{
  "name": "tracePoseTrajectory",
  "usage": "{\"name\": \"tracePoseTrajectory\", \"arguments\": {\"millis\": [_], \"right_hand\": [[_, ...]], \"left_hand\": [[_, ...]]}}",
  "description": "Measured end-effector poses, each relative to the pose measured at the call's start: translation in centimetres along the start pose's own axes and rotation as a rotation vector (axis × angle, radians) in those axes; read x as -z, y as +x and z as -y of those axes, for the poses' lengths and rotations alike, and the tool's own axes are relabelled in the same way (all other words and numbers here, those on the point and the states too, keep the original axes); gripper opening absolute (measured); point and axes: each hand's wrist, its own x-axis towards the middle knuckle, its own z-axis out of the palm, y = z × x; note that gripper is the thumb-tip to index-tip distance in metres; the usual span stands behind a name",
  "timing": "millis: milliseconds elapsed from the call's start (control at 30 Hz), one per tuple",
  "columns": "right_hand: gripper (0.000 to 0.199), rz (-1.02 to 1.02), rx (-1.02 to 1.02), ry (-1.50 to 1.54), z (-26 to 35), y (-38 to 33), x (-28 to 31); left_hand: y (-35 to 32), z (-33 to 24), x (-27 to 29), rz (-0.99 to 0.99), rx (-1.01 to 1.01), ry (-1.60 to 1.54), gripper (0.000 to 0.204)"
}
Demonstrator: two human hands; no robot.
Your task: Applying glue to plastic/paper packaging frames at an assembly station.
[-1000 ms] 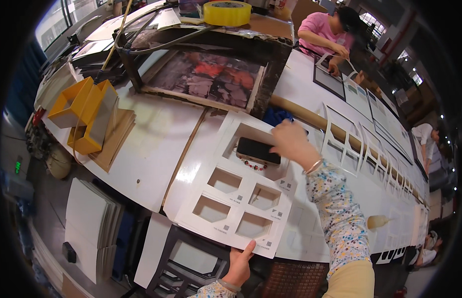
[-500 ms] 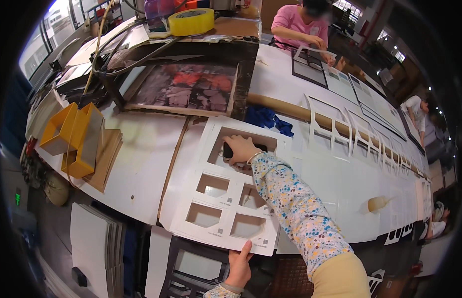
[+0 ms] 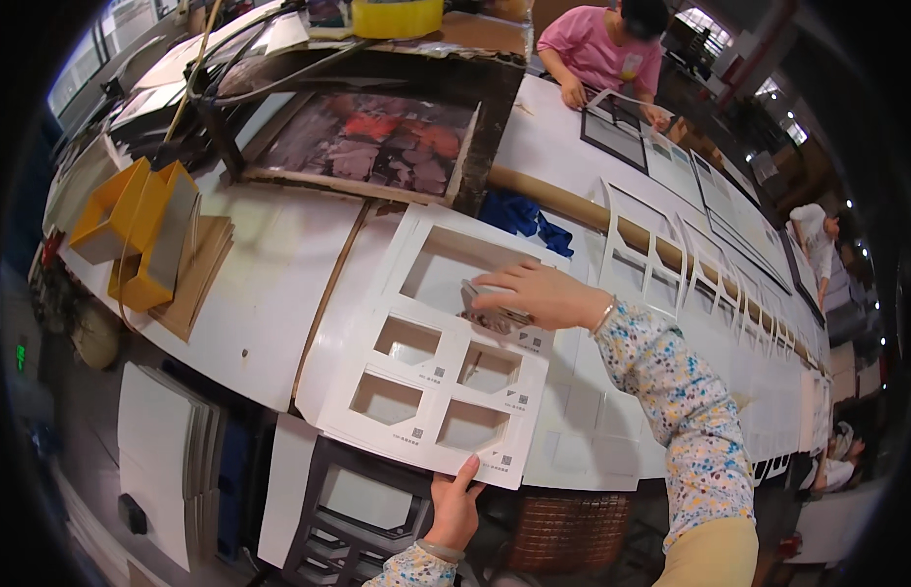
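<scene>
Mat board [image 3: 451, 340], white with five windows, sits right at the table's [image 3: 270, 293] near edge, I'm guessing so the left hand [image 3: 454, 511] can clamp it; from my end, the right hand [image 3: 548, 296] looks closed around a blurry phone-like slab [image 3: 486, 304] at the biggest window

I can see yellow open boxes [image 3: 160, 217] at the left, a blue cloth [image 3: 514, 213] beside a long brown tube [image 3: 565, 204], and 1 co-worker in pink [image 3: 597, 49] across the tabletop [image 3: 539, 137].
</scene>
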Motion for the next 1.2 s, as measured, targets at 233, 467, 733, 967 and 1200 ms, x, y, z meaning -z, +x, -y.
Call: {"name": "tracePoseTrajectory", "arguments": {"millis": [233,467,733,967,1200], "right_hand": [[0.043,0.089,0.198,-0.288,-0.2,-1.4,-0.1],[0.047,0.174,0.414,-0.502,-2.2,-3.2,0.1],[0.044,0.268,0.275,-0.366,-1.1,-5.3,-0.6],[0.04,-0.275,-0.366,-0.134,1.4,-5.1,-4.6],[0.074,0.089,-0.71,-0.111,1.7,-2.4,-5.0]], "left_hand": [[-2.3,1.6,0.1,-0.051,0.031,0.012,0.046],[-2.5,2.7,0.1,-0.017,0.051,0.116,0.049],[-2.3,3.0,0.3,-0.006,0.041,0.17,0.054],[-2.5,3.0,0.3,-0.023,0.022,0.151,0.054],[-2.4,3.8,0.3,-0.062,-0.011,0.159,0.052]]}}
